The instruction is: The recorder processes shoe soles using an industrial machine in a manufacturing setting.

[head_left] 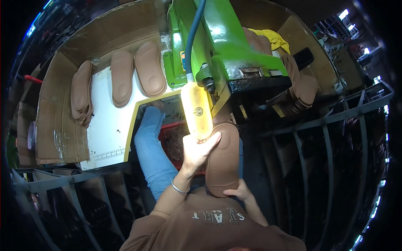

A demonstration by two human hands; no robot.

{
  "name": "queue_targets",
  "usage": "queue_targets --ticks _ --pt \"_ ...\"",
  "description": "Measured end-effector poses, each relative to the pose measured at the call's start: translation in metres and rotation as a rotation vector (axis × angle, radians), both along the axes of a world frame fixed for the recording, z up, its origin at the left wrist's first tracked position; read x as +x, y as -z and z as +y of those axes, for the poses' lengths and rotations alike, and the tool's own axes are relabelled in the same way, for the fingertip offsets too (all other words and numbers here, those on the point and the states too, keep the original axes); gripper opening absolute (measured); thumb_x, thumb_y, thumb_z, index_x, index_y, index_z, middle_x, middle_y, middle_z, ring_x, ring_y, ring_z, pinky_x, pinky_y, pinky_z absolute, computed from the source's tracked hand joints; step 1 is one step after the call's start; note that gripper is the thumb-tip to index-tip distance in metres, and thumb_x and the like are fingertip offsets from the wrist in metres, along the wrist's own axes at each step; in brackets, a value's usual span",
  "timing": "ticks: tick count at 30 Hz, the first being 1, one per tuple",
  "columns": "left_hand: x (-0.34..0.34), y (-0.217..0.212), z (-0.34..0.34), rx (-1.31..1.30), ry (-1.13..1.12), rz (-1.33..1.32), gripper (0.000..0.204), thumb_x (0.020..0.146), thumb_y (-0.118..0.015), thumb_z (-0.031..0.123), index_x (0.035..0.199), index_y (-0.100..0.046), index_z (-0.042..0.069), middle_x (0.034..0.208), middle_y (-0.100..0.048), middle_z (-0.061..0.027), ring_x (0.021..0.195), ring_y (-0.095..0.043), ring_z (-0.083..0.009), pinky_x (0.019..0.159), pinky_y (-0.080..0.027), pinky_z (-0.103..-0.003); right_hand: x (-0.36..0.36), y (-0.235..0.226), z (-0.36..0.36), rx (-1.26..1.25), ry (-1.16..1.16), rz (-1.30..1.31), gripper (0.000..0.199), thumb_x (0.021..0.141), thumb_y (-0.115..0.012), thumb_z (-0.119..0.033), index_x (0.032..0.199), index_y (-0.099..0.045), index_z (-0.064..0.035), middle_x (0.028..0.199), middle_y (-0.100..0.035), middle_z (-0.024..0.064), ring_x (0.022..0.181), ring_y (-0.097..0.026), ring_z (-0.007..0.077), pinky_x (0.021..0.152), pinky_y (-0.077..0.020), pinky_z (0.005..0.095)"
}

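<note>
A brown shoe insole (223, 165) stands upright in front of my chest, its rounded pad near the upper end. My left hand (196, 151) is closed on its upper left edge, thumb lying across the face and most fingers out of sight. At the lower end, my right hand (241, 191) grips the insole, with the thumb on the front and the other fingers behind. A lit yellow lamp (196, 108) hangs just above my left hand. The green machine (251, 62) stands beyond the insole; its black lower head is just above and to the right.
On the white tabletop (102, 125) at the left, insole stacks (122, 77) lie within cardboard walls (58, 113). More insoles (302, 88) pile at the right, near a yellow cloth (272, 39). Metal racks (326, 146) flank both sides. Below is a red container (171, 138).
</note>
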State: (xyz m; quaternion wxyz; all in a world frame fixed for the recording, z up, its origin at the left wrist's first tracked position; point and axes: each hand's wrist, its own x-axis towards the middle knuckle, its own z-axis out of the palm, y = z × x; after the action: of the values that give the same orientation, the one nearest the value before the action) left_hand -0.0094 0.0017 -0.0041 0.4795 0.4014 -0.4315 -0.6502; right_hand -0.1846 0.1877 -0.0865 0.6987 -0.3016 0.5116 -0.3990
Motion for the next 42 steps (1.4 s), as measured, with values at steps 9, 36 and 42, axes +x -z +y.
queue_targets --ticks 9,36,42 --pt "0.001 0.003 0.009 0.046 -0.036 0.051 0.024 0.080 -0.065 -0.001 0.103 -0.057 -0.006 0.087 -0.063 -0.0063 0.072 -0.057 -0.0065 0.064 -0.048 -0.018 -0.094 -0.052 -0.040 -0.275 0.584 -0.014 0.041 0.067 -0.063 -0.001 0.105 -0.048 -0.0004 0.100 -0.058 0.0112 0.094 -0.057 0.0179 0.085 -0.0470 0.0285" --pt "0.162 0.021 0.042 0.138 -0.137 0.015 0.040 0.076 -0.071 0.015 0.103 -0.050 -0.004 0.094 -0.062 -0.0125 0.086 -0.062 -0.0177 0.081 -0.051 -0.030 0.030 -0.078 -0.185 -0.492 0.412 -0.110 0.044 0.067 -0.059 0.003 0.110 -0.050 0.0014 0.098 -0.058 0.0049 0.088 -0.056 0.0115 0.079 -0.0437 0.0237" --pt "0.171 0.043 0.051 0.082 -0.096 0.004 0.033 0.077 -0.072 0.015 0.097 -0.054 -0.005 0.093 -0.063 -0.0125 0.084 -0.062 -0.0164 0.079 -0.050 -0.029 0.036 -0.092 -0.189 -0.645 0.323 0.031 0.036 0.071 -0.067 -0.004 0.105 -0.052 -0.0010 0.098 -0.057 0.0030 0.088 -0.053 0.0093 0.081 -0.0419 0.0239"
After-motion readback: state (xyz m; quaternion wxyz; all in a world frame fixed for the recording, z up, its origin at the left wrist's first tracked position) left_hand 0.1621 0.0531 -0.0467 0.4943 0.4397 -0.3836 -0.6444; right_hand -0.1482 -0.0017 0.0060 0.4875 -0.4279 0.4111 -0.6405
